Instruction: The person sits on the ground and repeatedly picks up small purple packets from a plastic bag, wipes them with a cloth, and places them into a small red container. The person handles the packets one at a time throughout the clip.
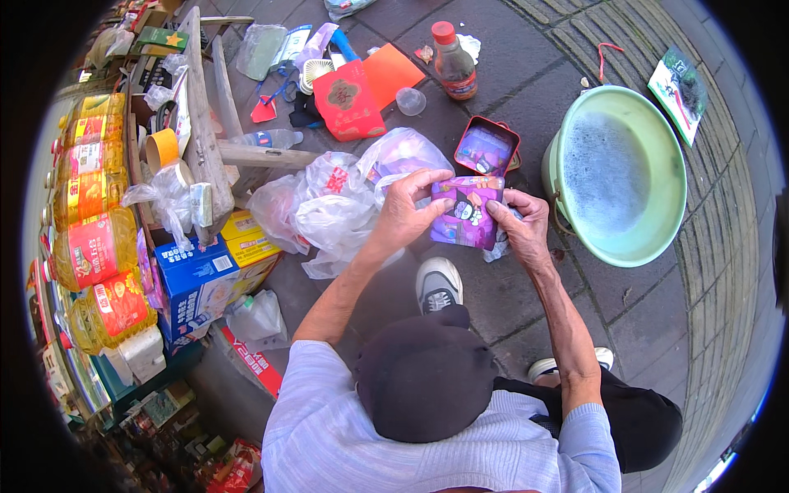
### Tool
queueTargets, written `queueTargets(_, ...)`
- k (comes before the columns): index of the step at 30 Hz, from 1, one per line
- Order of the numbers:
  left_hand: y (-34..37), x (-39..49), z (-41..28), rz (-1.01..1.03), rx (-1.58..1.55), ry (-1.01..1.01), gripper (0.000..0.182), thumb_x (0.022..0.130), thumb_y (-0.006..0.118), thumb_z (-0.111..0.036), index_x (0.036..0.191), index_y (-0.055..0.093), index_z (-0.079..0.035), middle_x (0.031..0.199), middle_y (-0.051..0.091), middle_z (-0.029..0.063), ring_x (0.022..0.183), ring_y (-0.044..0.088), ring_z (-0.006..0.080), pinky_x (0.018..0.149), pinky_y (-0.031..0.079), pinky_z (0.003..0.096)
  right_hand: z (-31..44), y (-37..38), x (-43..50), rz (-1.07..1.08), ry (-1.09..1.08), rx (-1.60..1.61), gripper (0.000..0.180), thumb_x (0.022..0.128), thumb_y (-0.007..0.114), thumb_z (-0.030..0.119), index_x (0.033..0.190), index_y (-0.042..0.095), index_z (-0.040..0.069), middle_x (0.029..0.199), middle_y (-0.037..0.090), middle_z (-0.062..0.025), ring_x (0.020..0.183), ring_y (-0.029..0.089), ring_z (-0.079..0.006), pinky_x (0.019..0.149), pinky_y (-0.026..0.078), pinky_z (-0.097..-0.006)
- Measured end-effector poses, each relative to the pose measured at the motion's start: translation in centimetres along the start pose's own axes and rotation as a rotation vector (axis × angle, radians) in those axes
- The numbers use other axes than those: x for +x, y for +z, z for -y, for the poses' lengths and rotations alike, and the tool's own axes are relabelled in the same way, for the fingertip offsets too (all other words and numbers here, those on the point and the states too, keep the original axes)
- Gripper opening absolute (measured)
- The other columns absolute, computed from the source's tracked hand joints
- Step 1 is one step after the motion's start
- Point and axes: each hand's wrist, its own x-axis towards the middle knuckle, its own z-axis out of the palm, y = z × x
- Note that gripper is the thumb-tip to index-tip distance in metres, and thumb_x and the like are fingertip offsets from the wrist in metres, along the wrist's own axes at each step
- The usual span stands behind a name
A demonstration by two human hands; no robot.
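My left hand [412, 212] pinches the left edge of a purple cartoon-printed card or flat case [465, 223]. Its right edge is held by my right hand [524, 222], thumb on the printed face. A crumpled greyish cloth or wrapper [498, 248] shows beneath the right hand; whether that hand grips it is unclear. Just beyond the hands lies an open red-rimmed tin [487, 148] with a similar cartoon print inside. Crumpled plastic bags [336, 203] lie left of my left hand. To the right stands a pale green bucket [622, 179] holding foamy water.
A red-capped bottle [456, 68], a red envelope [348, 101], an orange sheet [391, 74] and a small clear cup [410, 101] are on the paving. A wooden frame [206, 123], cooking oil bottles [92, 246] and a blue carton [197, 283] stand left. A printed packet [678, 92] lies beyond the bucket.
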Motion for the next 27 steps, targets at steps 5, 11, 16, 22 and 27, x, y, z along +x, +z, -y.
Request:
queueTargets(5, -0.5, -0.2, -0.8, 0.012, 0.035, -0.078, 0.039, 0.084, 0.073, -0.003, 0.119, 0.062, 0.008, 0.114, 0.065, 0.0108, 0.101, 0.065, 0.0164, 0.090, 0.054, 0.0305, 0.3, 0.3, 0.0, 0.004, -0.053, 0.005, 0.011, 0.089, 0.072, 0.008, 0.096, 0.074, 0.000, 0.080, 0.067, 0.0027, 0.070, 0.056, -0.0019, 0.061, 0.045, -0.0184)
queueTargets(11, -1.1, -0.1, -0.9, 0.085, 0.091, -0.197, 0.027, 0.084, 0.074, -0.008, 0.106, 0.068, 0.006, 0.097, 0.069, 0.0065, 0.089, 0.065, 0.0113, 0.076, 0.054, 0.0247, 0.0, 0.1, 0.0, 0.015, -0.010, -0.018, 0.013, 0.089, 0.073, 0.008, 0.097, 0.073, -0.001, 0.082, 0.068, 0.0015, 0.071, 0.058, -0.0032, 0.064, 0.047, -0.0196)
queueTargets(16, -1.2, -0.1, -0.2, 0.067, 0.231, -0.023, 0.019, 0.083, 0.074, -0.010, 0.096, 0.069, 0.002, 0.085, 0.065, 0.0016, 0.076, 0.059, 0.0062, 0.063, 0.047, 0.0223, 0.0, 0.8, 0.2, -0.022, -0.072, -0.050, 0.024, 0.088, 0.072, 0.006, 0.110, 0.068, -0.002, 0.093, 0.069, -0.0030, 0.083, 0.062, -0.0056, 0.074, 0.050, -0.0219)
queueTargets(22, -1.2, -0.4, 0.0, 0.060, 0.170, -0.100, 0.014, 0.082, 0.073, -0.008, 0.091, 0.068, 0.001, 0.083, 0.060, 0.0015, 0.076, 0.057, 0.0079, 0.063, 0.046, 0.0245, 0.5, 0.8, 0.5, 0.018, -0.113, -0.156, 0.032, 0.085, 0.073, 0.005, 0.115, 0.064, -0.003, 0.106, 0.067, -0.0073, 0.092, 0.061, -0.0099, 0.081, 0.050, -0.0257)
queueTargets(27, -1.0, 0.0, -0.4, 0.076, 0.182, -0.073, 0.014, 0.083, 0.071, -0.004, 0.095, 0.066, 0.002, 0.088, 0.057, 0.0003, 0.077, 0.057, 0.0069, 0.065, 0.048, 0.0233, 0.9, -0.7, 1.1, 0.087, -0.191, -0.365, 0.026, 0.085, 0.075, 0.008, 0.108, 0.065, 0.000, 0.096, 0.063, -0.0037, 0.085, 0.058, -0.0113, 0.077, 0.048, -0.0269)
